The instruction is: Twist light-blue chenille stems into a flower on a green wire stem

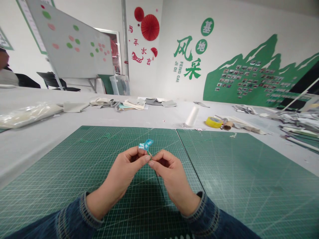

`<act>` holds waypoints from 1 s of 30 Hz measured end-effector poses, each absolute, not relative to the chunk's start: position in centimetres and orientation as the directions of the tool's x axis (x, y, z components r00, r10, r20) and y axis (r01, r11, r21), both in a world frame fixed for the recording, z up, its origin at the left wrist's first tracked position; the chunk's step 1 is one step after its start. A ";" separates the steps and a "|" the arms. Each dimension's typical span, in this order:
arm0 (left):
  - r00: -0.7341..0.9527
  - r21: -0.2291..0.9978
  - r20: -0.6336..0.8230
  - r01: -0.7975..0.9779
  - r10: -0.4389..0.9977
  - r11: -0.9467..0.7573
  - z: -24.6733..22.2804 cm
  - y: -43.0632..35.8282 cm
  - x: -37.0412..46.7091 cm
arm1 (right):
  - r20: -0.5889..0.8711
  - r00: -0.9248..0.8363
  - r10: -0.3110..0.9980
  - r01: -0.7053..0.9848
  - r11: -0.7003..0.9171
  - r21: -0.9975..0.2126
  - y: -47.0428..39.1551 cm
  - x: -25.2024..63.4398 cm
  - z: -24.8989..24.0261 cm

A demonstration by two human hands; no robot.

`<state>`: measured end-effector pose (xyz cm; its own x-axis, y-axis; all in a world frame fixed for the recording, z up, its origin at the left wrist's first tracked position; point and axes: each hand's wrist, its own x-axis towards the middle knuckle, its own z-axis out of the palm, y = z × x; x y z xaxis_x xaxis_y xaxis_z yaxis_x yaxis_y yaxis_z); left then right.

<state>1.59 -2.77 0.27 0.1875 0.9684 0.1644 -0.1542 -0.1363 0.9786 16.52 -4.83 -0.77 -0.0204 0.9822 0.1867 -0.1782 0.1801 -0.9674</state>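
Just above the mat, both hands meet at a small light-blue and white flower-like piece (146,144) with a thin green stem or thread (149,154). My left hand (127,169) is closed, thumb and fingers pinching the piece at its base. My right hand (171,176) is closed too, its fingertips pinched on the green strand right beside the left thumb. From under the fingers a thin dark line (160,186) slants downward; I cannot tell whether it is a wire stem. The fingers hide most of the strand.
Two green cutting mats (62,166) lie side by side, with bits of green thread (109,135) on one. Beyond them stand a white thread cone (192,116), a yellow tape roll (213,122) and fabric scraps (134,104). A plastic-wrapped bundle (30,114) lies left.
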 end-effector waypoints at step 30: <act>0.118 0.988 0.065 -0.148 0.991 -0.047 0.6 -3.0 2.0 | 0.207 0.078 0.975 0.058 0.202 -0.978 -5.1 16.3 -0.5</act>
<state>2.02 -2.99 0.58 0.1178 0.9909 0.0652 -0.1481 -0.0474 0.9878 16.28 -5.13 -0.49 0.0781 0.9753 0.2066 0.0579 0.2025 -0.9776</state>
